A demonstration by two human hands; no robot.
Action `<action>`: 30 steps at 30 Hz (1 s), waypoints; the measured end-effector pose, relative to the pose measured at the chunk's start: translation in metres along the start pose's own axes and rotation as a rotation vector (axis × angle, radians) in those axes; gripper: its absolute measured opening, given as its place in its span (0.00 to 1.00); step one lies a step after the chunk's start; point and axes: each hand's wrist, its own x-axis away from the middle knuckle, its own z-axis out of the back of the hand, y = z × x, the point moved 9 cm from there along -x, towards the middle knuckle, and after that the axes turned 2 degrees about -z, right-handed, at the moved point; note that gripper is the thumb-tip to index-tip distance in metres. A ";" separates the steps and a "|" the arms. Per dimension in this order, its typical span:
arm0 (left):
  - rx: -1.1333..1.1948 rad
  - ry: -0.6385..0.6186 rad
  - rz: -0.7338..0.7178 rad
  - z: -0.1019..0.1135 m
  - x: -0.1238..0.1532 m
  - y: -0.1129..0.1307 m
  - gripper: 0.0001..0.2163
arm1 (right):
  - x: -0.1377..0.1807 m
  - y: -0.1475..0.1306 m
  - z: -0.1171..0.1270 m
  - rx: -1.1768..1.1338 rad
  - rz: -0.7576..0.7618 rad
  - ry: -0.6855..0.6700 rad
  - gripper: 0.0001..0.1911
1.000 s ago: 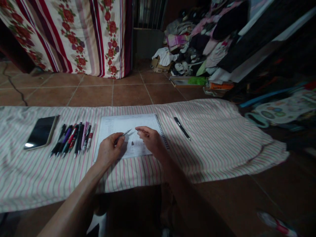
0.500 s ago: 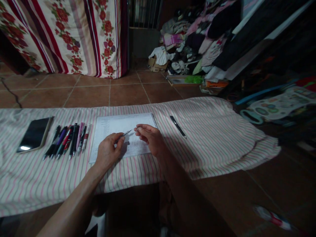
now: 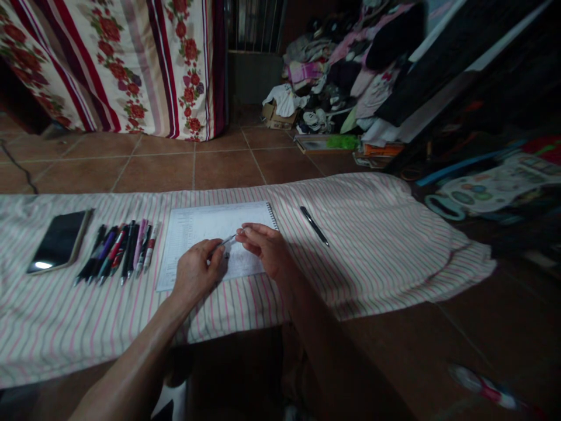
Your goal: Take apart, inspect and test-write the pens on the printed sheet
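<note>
My left hand (image 3: 196,272) is closed around a thin pen part (image 3: 225,241) that points up and right over a spiral notebook (image 3: 205,229). My right hand (image 3: 264,249) hovers just right of it, fingers pinched together at the part's tip (image 3: 240,233); what the fingers hold there is too small to name. Both hands are above the lower half of the notebook page, which lies on a pink-striped cloth (image 3: 372,245).
A row of several pens (image 3: 117,252) lies left of the notebook, and a dark phone (image 3: 58,241) lies further left. One black pen (image 3: 314,225) rests alone to the right. Beyond the cloth are a tiled floor, a floral curtain (image 3: 131,58) and a heap of clothes (image 3: 342,76).
My two hands have closed the small gap between them, so the right fingertips now meet the tip of the part held in the left hand. The view shifted slightly.
</note>
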 end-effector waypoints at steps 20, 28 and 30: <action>-0.066 -0.035 0.028 -0.003 0.000 0.002 0.18 | -0.002 0.003 -0.002 0.003 0.001 -0.001 0.07; -0.075 -0.029 0.022 -0.003 0.001 0.002 0.18 | 0.000 0.002 -0.004 0.039 -0.011 -0.001 0.06; -0.084 -0.027 0.023 -0.003 0.001 0.002 0.17 | 0.001 0.001 -0.006 0.049 -0.006 -0.006 0.07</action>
